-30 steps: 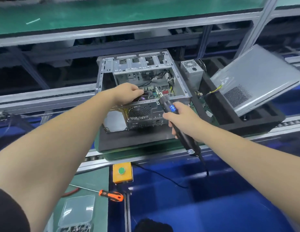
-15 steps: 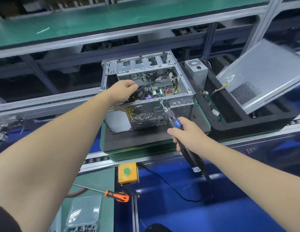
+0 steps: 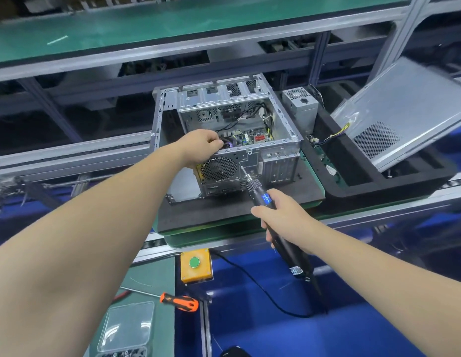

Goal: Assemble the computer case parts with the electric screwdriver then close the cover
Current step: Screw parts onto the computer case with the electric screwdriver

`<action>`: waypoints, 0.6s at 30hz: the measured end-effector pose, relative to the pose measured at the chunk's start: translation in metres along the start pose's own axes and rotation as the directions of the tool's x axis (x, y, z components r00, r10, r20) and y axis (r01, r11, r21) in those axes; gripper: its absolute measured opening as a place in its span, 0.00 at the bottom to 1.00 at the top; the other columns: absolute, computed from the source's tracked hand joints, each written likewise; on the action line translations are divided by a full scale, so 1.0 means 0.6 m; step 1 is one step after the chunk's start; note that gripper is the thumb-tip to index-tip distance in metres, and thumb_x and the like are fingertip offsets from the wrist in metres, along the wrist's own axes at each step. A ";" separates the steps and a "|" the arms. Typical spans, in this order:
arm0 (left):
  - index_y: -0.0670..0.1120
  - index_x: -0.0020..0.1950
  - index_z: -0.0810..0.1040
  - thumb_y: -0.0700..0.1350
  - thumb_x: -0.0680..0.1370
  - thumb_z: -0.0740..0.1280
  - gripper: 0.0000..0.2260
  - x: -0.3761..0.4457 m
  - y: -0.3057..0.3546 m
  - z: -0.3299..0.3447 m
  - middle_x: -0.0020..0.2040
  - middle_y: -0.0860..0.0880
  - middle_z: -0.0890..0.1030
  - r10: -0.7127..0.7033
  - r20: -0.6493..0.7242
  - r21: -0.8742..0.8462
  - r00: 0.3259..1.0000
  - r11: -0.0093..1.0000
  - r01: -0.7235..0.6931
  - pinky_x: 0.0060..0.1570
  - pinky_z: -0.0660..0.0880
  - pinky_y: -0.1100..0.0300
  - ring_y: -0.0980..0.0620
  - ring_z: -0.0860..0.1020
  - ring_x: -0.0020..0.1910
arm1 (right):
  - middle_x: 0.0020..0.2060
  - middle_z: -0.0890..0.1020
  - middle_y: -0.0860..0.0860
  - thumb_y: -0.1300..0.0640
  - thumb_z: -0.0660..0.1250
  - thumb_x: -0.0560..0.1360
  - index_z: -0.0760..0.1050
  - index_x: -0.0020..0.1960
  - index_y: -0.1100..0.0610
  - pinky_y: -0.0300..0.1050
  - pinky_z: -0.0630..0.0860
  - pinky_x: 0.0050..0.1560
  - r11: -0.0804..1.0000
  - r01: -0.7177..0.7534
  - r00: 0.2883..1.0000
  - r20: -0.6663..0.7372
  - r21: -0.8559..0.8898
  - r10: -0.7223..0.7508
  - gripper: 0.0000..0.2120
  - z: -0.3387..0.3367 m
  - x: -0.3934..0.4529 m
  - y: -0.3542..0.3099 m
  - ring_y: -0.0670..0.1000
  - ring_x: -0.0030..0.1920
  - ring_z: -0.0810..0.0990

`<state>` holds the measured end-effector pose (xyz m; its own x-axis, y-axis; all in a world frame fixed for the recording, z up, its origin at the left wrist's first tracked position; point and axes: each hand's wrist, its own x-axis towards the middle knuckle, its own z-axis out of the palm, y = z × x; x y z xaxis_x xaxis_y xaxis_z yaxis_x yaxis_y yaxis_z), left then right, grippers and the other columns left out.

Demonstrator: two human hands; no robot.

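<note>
An open silver computer case (image 3: 273,161) lies on a black foam pad (image 3: 224,212), its rear panel facing me. My left hand (image 3: 201,146) reaches over the top rear edge above the round fan grille (image 3: 219,168), fingers curled on a dark part inside. My right hand (image 3: 280,217) grips a black electric screwdriver (image 3: 261,195) with a lit blue display. Its bit touches the rear panel just right of the fan grille. The grey side cover (image 3: 404,109) leans tilted at the right.
A grey power supply (image 3: 301,106) with loose wires sits in a black foam tray (image 3: 353,181) right of the case. Nearer me are a yellow box with a green button (image 3: 196,264), an orange-handled screwdriver (image 3: 179,301), and a clear plastic screw box (image 3: 126,328).
The electric screwdriver dropped from the case's top edge to the rear panel, its bit now beside the fan grille. My left hand stayed at the top rear edge.
</note>
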<state>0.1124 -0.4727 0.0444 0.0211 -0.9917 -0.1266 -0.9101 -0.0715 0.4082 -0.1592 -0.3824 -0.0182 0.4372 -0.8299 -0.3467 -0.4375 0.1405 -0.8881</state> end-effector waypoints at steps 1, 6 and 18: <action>0.49 0.38 0.71 0.55 0.84 0.58 0.17 0.001 0.000 0.001 0.36 0.48 0.75 0.003 0.005 -0.001 1.000 1.000 -0.003 0.39 0.71 0.55 0.49 0.74 0.36 | 0.38 0.81 0.54 0.45 0.69 0.74 0.71 0.50 0.45 0.48 0.81 0.31 1.000 -0.006 1.000 0.004 0.006 0.006 0.09 0.003 0.000 0.000 0.53 0.29 0.81; 0.49 0.36 0.68 0.58 0.84 0.57 0.20 0.001 0.004 0.005 0.35 0.49 0.72 0.025 0.025 -0.016 0.999 1.000 -0.025 0.38 0.69 0.55 0.49 0.72 0.35 | 0.33 0.81 0.50 0.45 0.74 0.68 0.71 0.56 0.46 0.58 0.85 0.40 0.998 -0.025 0.999 0.022 -0.049 0.026 0.20 0.009 0.001 -0.005 0.50 0.29 0.82; 0.50 0.54 0.82 0.60 0.83 0.58 0.18 -0.011 0.011 -0.012 0.24 0.60 0.69 0.059 0.157 -0.135 0.986 0.990 -0.037 0.23 0.68 0.69 0.60 0.68 0.23 | 0.49 0.81 0.56 0.56 0.72 0.71 0.64 0.72 0.49 0.59 0.86 0.48 0.999 -0.025 0.999 0.034 -0.048 0.026 0.32 0.018 -0.001 -0.016 0.51 0.36 0.87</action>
<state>0.1092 -0.4674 0.0545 -0.0976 -0.9651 -0.2431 -0.8460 -0.0482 0.5310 -0.1469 -0.3776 -0.0128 0.4520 -0.8070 -0.3802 -0.4858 0.1348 -0.8636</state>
